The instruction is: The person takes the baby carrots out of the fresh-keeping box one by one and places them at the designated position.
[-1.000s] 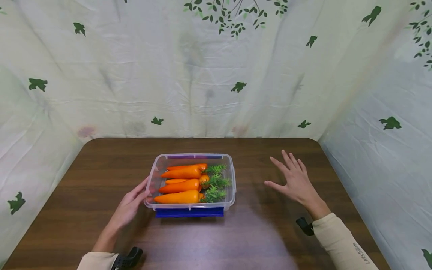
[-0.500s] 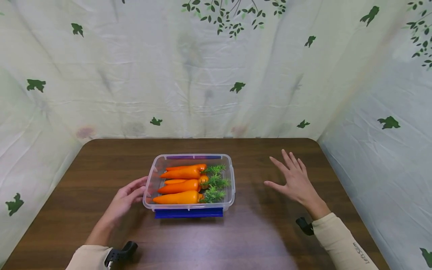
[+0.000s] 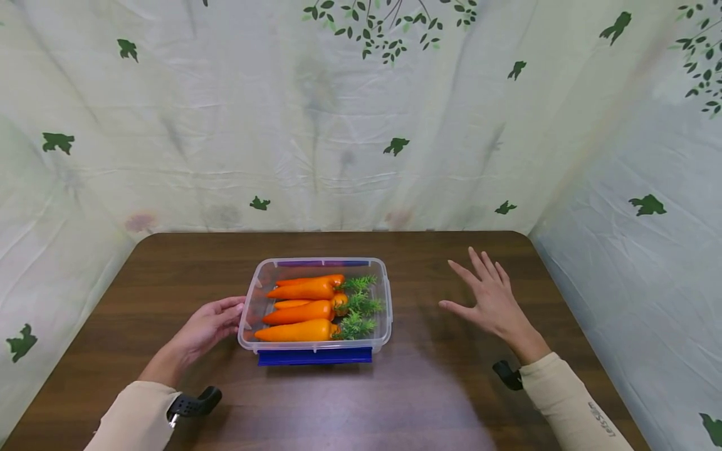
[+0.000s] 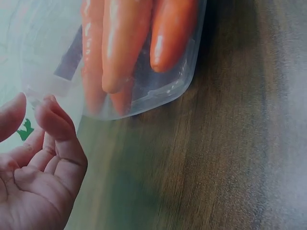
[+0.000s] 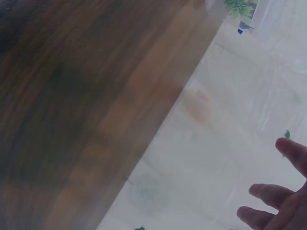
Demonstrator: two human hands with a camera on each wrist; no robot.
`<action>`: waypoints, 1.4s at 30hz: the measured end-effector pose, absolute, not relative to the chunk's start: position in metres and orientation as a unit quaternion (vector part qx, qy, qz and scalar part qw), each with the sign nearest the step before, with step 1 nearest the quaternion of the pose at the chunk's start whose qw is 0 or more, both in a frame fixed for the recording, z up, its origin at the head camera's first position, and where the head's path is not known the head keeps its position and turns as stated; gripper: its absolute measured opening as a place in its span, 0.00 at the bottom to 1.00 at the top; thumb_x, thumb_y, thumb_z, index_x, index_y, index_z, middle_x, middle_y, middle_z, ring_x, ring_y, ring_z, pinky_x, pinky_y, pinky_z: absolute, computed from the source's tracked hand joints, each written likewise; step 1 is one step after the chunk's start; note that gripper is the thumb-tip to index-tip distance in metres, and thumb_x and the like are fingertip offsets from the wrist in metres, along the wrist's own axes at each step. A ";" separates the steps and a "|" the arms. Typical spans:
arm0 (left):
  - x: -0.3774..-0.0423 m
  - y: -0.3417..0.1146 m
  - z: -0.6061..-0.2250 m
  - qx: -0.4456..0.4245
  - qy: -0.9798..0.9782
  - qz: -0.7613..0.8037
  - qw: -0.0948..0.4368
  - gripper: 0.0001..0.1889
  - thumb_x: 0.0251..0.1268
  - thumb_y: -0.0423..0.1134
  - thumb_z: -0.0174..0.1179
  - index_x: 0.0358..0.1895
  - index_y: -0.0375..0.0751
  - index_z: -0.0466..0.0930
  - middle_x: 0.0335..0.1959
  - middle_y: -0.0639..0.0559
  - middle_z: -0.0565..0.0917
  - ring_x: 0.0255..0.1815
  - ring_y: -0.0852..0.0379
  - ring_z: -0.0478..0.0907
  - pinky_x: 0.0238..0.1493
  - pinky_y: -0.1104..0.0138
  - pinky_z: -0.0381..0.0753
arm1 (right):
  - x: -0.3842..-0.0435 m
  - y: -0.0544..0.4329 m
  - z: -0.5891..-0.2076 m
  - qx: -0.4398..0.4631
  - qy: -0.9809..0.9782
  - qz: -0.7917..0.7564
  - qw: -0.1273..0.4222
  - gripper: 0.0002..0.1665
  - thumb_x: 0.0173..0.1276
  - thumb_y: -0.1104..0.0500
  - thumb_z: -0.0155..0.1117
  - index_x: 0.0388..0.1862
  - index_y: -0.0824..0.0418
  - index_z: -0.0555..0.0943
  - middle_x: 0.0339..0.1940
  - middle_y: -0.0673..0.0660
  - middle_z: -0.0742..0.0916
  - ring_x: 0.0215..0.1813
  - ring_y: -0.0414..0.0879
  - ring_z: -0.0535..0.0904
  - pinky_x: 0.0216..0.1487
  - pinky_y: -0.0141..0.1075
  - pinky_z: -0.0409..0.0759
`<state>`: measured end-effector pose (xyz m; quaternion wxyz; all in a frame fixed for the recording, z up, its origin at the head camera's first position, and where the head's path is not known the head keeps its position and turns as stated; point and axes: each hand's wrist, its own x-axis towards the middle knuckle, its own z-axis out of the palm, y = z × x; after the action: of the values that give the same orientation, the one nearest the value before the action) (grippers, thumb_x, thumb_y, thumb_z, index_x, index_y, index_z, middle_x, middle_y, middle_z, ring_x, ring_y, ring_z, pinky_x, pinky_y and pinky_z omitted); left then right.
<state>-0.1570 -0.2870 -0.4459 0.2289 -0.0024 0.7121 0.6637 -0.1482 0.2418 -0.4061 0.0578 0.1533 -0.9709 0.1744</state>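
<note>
Right sleeve (image 3: 572,401): dark lettering, illegible. Left hand (image 3: 200,330): fingers loosely bent, gripping nothing, at left end of transparent box (image 3: 361,344); contact unclear. Right hand (image 3: 497,307): fingers spread, empty, well apart. Box mid-table, blue clip (image 3: 314,357) frontmost, carrots (image 3: 301,312) inside. Leaf-print cloth (image 3: 333,113) behind.

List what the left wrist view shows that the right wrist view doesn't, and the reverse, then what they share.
Only the left wrist view: the left grip and the orange carrot bodies.
Only the right wrist view: part of the right grip, green leafy tops and a pinkish stain.
Both: the wooden table, part of the clear box and the pale cloth.
</note>
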 end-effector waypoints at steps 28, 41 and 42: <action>-0.172 -0.306 -0.436 0.072 0.648 0.669 0.358 0.29 0.75 0.33 0.47 0.69 0.21 0.46 0.54 0.46 0.79 0.49 0.55 0.79 0.55 0.66 0.78 | -0.172 0.210 -0.389 0.189 -0.962 0.191 0.052 0.49 0.58 0.34 0.66 0.74 0.51 0.64 0.78 0.64 0.52 0.78 0.62 0.41 0.72 0.61 0.40; -0.172 -0.305 -0.433 0.035 0.610 0.697 0.376 0.23 0.74 0.32 0.49 0.68 0.32 0.55 0.52 0.45 0.81 0.51 0.51 0.81 0.56 0.61 0.78 | -0.188 0.184 -0.382 0.215 -0.959 0.179 0.042 0.48 0.59 0.34 0.65 0.74 0.51 0.64 0.78 0.64 0.53 0.77 0.63 0.45 0.72 0.61 0.42; -0.171 -0.305 -0.433 0.036 0.610 0.697 0.375 0.23 0.74 0.32 0.48 0.68 0.32 0.56 0.53 0.45 0.81 0.52 0.50 0.80 0.56 0.61 0.78 | -0.190 0.181 -0.381 0.218 -0.958 0.180 0.040 0.47 0.60 0.34 0.65 0.74 0.51 0.64 0.78 0.64 0.54 0.77 0.63 0.45 0.72 0.61 0.43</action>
<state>-0.1715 -0.3052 -0.4330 0.3752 0.0357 0.6096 0.6973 -0.1900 0.1813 -0.3813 0.0397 0.2178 -0.9585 0.1799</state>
